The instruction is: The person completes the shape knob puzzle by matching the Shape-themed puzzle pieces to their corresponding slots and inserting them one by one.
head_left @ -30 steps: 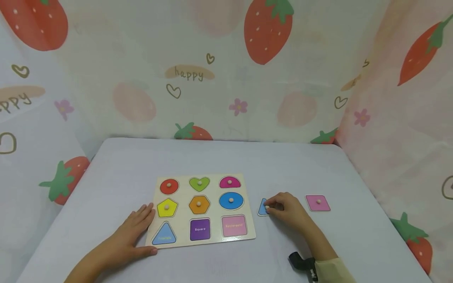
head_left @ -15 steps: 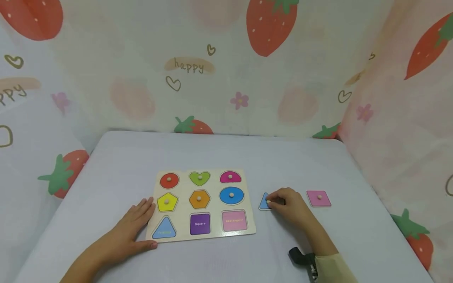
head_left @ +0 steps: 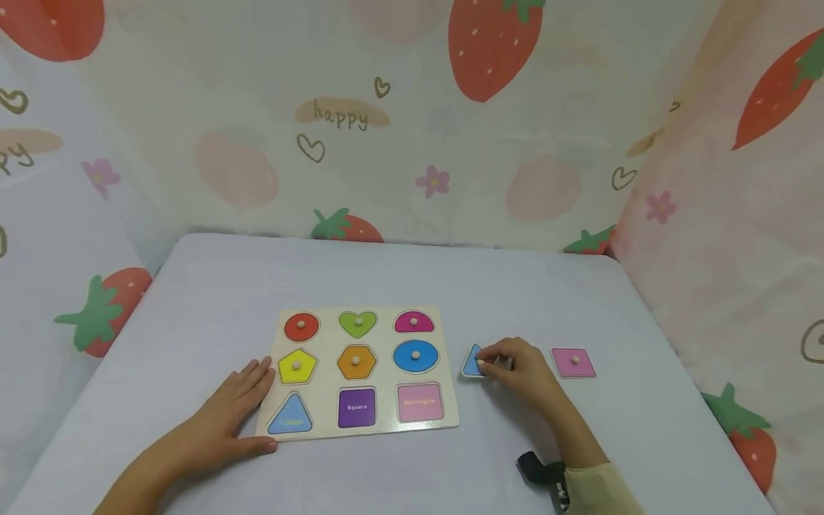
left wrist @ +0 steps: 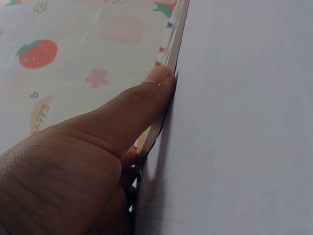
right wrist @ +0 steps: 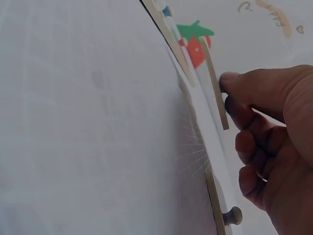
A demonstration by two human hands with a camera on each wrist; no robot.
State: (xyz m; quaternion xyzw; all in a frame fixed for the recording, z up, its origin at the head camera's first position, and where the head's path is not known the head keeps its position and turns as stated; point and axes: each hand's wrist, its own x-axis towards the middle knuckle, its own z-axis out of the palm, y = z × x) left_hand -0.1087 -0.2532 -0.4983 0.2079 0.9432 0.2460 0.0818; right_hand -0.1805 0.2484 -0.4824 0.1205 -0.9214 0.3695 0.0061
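Note:
My right hand [head_left: 524,372] pinches the knob of a blue triangle puzzle piece [head_left: 472,363] between thumb and fingertips. In the right wrist view this piece [right wrist: 215,85] appears edge-on, raised off the white surface, with the other fingers curled below. Just left of it lies a wooden shape puzzle board [head_left: 324,428]. My left hand [head_left: 225,411] lies by the board's left side, fingers fairly straight, thumb at the near corner. In the left wrist view the thumb of the left hand [left wrist: 102,132] touches the board's edge [left wrist: 166,105]. A triangle recess [head_left: 291,415] shows at the board's near left.
A pink rectangle piece [head_left: 574,363] with a knob lies right of my right hand. Purple square [head_left: 357,408] and pink rectangle [head_left: 420,403] recesses show printed words. Several knobbed shapes sit in the board's upper rows. Strawberry-patterned cloth [head_left: 386,143] surrounds the white table [head_left: 399,279].
My right hand has lifted the triangle piece slightly off the table. My left hand stays beside the board. The head view has shifted a little.

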